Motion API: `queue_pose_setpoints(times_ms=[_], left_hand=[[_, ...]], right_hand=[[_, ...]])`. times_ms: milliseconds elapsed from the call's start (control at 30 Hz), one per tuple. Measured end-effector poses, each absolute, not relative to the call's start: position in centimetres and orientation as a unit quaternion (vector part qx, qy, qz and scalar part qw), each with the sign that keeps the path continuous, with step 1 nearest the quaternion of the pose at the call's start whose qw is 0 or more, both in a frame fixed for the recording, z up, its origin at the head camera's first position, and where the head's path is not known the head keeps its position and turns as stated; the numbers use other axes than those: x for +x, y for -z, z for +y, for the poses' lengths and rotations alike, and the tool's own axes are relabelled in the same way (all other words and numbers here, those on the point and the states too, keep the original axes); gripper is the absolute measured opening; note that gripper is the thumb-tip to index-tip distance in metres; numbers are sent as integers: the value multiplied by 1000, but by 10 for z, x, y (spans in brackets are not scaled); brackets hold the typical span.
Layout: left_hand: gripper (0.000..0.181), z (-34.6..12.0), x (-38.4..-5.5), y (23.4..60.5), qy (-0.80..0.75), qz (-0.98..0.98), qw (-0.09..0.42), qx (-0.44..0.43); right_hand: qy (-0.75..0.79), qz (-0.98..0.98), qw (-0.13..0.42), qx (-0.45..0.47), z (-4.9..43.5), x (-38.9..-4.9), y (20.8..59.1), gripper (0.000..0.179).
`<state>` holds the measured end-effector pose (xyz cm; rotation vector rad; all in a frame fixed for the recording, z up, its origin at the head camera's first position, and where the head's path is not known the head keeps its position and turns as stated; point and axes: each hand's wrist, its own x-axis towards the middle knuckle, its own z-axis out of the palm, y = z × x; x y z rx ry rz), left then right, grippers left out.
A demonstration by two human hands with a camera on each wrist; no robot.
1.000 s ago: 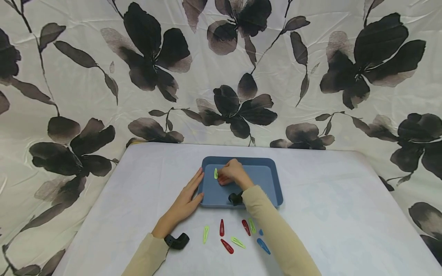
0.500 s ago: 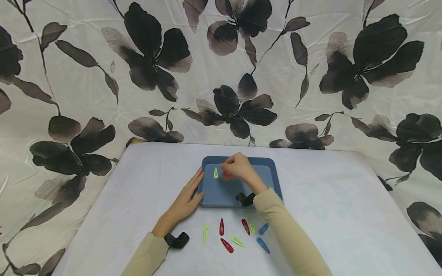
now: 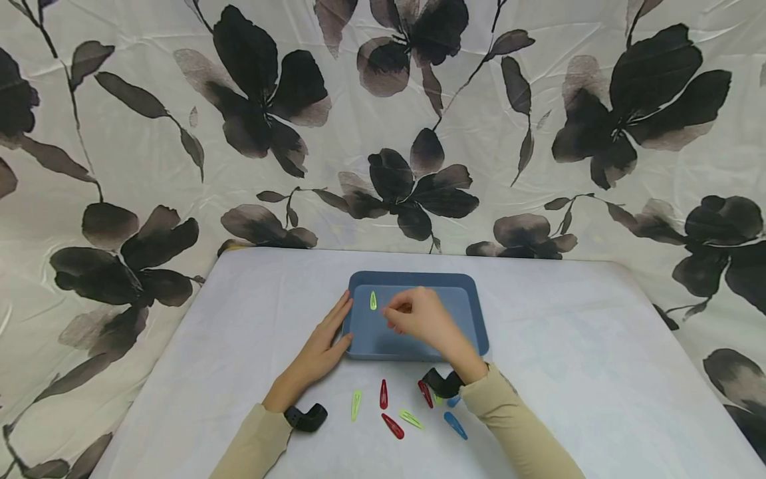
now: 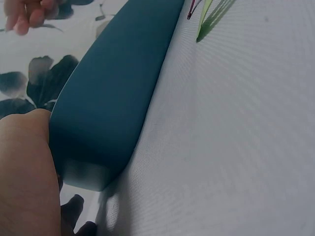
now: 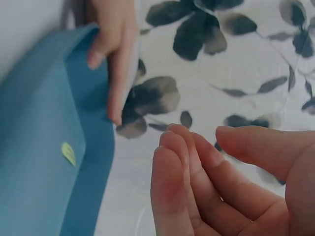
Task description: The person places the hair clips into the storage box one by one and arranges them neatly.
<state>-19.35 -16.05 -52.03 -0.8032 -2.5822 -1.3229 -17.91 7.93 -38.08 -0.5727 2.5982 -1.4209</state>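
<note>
A yellow-green snap hair clip (image 3: 374, 301) lies in the left part of the blue tray (image 3: 469, 303). My left hand (image 3: 323, 346) rests against the tray's left edge with fingers stretched along it; in the right wrist view its thumb and a finger show at the rim. Over the middle of the tray hovers my right hand (image 3: 421, 319), to the right of the clip. Its fingers are loosely bent, and the right wrist view shows a gap between thumb (image 5: 261, 147) and fingertips with nothing between them.
In front of the tray lie red clips (image 3: 392, 426), green clips (image 3: 356, 406) and blue clips (image 3: 455, 426) on the white tablecloth (image 3: 568, 366). The right wrist's black camera (image 3: 443, 384) partly covers some of them. Behind the table hangs a floral cloth (image 3: 509, 80).
My right hand has drawn away from the green clip, back towards me and a little right, and its fingers have loosened. The clip stays in the tray. My left hand keeps its place.
</note>
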Motion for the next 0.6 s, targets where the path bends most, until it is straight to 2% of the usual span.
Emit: queue_pose_setpoints(times_ms=[267,600], left_hand=[[67,-160,-193,520,439,-856,63,-265],[67,-161,-193,519,440,-857,61,-262]], right_hand=[[377,900,31,-218,76,-145,405,12],[321,923,93,-193,68,-125,445,21]])
